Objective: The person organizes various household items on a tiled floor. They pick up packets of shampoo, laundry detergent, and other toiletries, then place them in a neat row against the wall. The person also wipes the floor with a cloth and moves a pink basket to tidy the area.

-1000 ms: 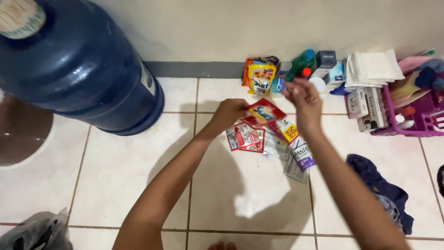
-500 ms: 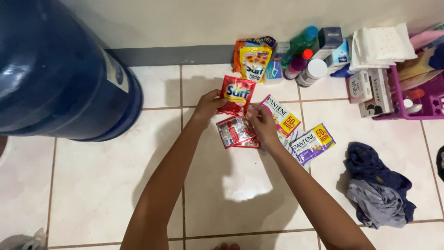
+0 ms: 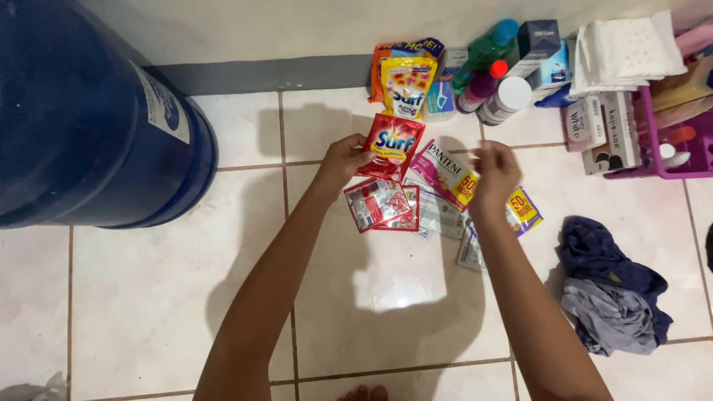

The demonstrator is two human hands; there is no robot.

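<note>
My left hand [image 3: 343, 157] holds a red detergent sachet [image 3: 391, 145] by its left edge, above the tiled floor. My right hand [image 3: 496, 169] hovers with fingers apart and holds nothing, over a pink-and-white shampoo sachet strip [image 3: 444, 165]. Two red sachets [image 3: 382, 204] lie flat on the floor just below the held one. A purple-and-yellow sachet [image 3: 525, 209] and grey-white sachets [image 3: 443, 217] lie around my right wrist.
A big blue water jug [image 3: 82, 126] stands at the left. Yellow and orange detergent packs [image 3: 407, 82], bottles [image 3: 486, 74] and boxes line the wall. A purple basket [image 3: 694, 160] sits at the right. Crumpled blue and grey cloth [image 3: 613, 297] lies on the tiles.
The view has tilted down and closer. My right hand has let go of the sachets and moved right. My left hand still holds the red sachet, lifted slightly toward the wall.
</note>
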